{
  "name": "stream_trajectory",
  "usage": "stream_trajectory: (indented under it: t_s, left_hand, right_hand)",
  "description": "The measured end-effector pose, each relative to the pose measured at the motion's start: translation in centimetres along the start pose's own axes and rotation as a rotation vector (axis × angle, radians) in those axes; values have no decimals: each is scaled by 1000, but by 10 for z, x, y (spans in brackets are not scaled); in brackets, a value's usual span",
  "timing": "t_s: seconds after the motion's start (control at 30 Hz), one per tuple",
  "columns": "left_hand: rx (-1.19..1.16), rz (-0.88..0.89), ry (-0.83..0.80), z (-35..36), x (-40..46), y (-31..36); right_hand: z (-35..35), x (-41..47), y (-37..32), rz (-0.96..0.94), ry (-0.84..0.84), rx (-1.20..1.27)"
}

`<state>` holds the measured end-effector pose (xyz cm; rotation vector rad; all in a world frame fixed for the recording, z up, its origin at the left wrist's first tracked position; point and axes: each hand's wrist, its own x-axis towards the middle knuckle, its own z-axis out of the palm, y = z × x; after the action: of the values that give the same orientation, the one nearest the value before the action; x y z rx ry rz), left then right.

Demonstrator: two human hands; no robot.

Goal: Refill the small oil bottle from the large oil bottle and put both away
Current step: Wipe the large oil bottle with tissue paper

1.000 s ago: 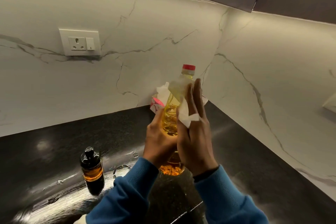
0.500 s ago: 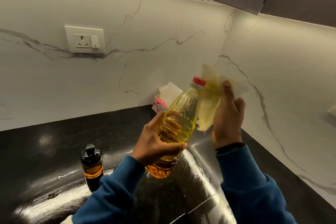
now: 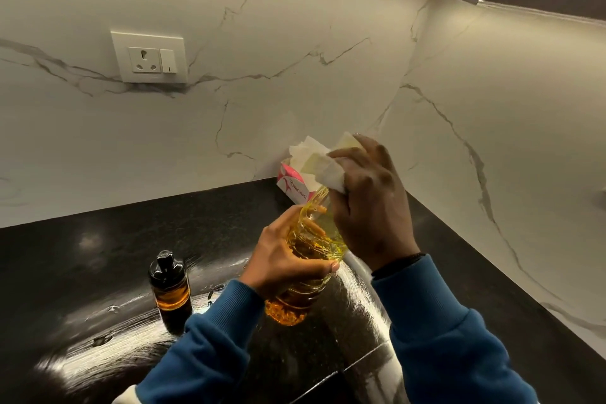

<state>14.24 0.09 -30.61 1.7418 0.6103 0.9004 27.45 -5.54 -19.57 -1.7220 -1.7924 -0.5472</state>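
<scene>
Head view: our left hand (image 3: 282, 259) is gripping the large clear plastic bottle of yellow oil (image 3: 308, 259), tilted above the glossy black counter (image 3: 98, 239). Our right hand (image 3: 370, 203) is clenching a crumpled white tissue (image 3: 328, 170) over its neck. We are seeing the small dark oil bottle (image 3: 170, 289) standing upright at left, apart.
</scene>
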Motion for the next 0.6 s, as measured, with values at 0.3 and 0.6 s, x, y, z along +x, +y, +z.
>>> stream_trajectory:
  t_s: [0.3,0.6]
  left_hand:
    - [-84,-97,139,-3,2,-18]
    - [-145,-201,267,-8,9,-47]
  right_hand:
    - [13,-22,-21,247,223,1054]
    - [62,-53,3,1063,292,1198]
